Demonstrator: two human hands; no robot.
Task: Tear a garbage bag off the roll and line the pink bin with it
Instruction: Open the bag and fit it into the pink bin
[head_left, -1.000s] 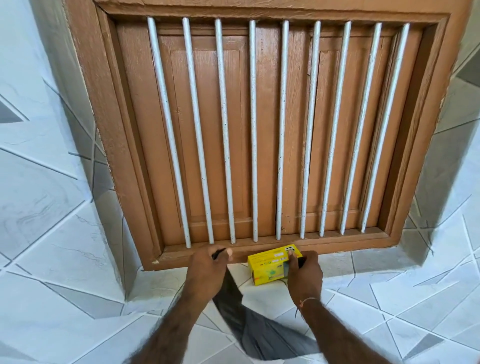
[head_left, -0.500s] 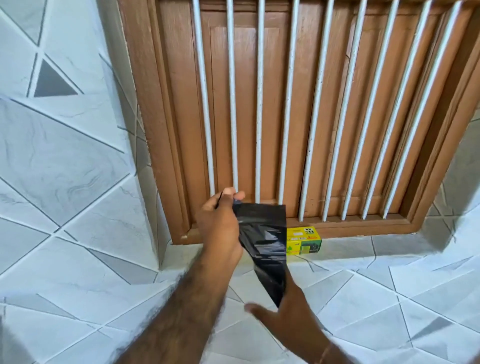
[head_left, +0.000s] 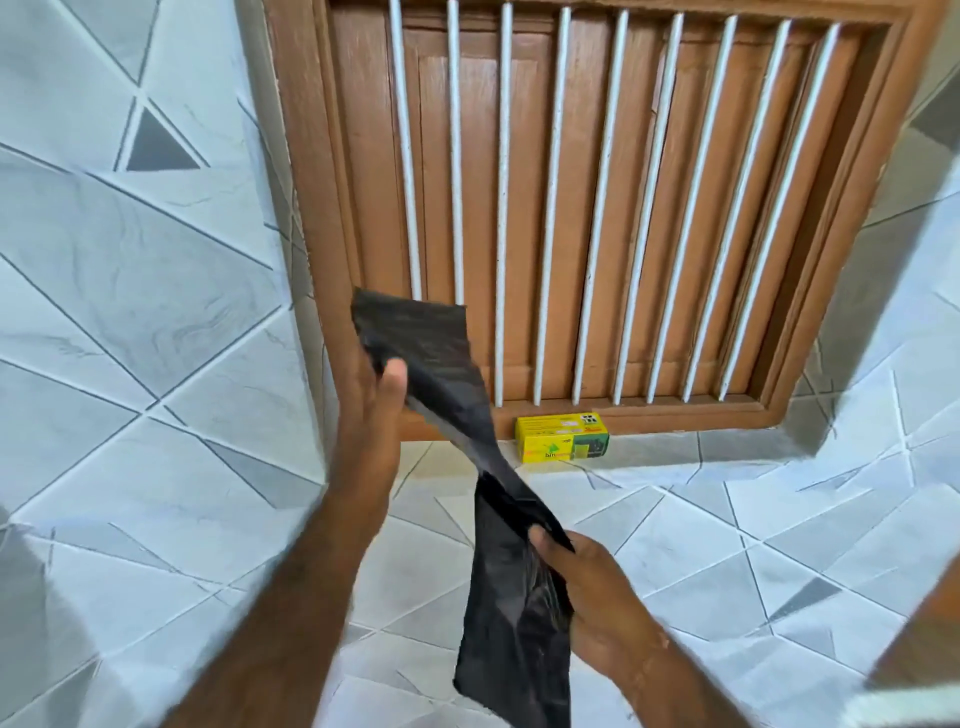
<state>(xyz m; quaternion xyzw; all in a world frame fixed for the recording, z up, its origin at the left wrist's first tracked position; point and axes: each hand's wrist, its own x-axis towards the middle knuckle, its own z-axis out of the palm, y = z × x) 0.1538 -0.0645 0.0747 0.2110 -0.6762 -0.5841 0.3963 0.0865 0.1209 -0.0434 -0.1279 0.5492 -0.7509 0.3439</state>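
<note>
Pale grey-and-white tiles with diagonal lines cover the wall and the sill (head_left: 675, 545) below a brown wooden shuttered window (head_left: 571, 182) barred with white rods. At the centre of the view a thin black plastic garbage bag (head_left: 498, 597) hangs folded flat and twisted at its middle, clear of the sill. The left hand (head_left: 374, 410) pinches its top end between thumb and fingers, toward eleven o'clock of the twist; the right hand (head_left: 587, 597) grips the lower part at five o'clock, thumb over the edge. The bag looks separate from its roll, so the tearing seems done. At two o'clock of the twist, a small yellow cardboard box (head_left: 561, 439) lies against the window frame. No pink bin is in view; opening the bag and lining the bin remain.
</note>
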